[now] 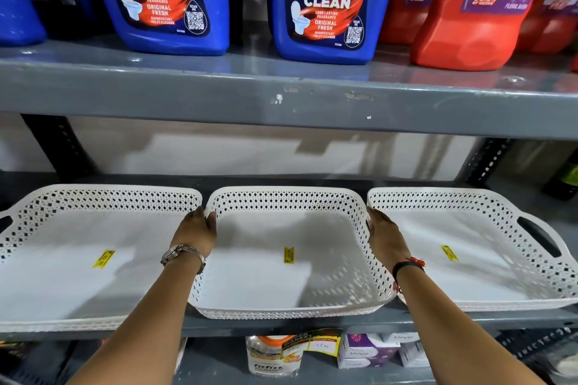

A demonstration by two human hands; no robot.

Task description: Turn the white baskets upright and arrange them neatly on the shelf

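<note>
Three white perforated baskets stand upright side by side on the grey shelf [281, 327], each with a yellow price sticker inside. The middle basket [269, 284] sits between the left basket [62, 275] and the right basket [488, 278]. My left hand [198, 233] holds the middle basket's left side wall, fingers curled over the rim. My right hand [386, 236] presses on its right side wall, in the gap beside the right basket. Both forearms reach in from below.
The shelf above [281, 97] carries blue toilet-cleaner bottles [322, 3] and red cleaner bottles [469, 15]. Its front edge hangs low over the baskets. Under the basket shelf are a bottle [272, 359] and small boxes [369, 350]. A dark bottle [563, 175] stands far right.
</note>
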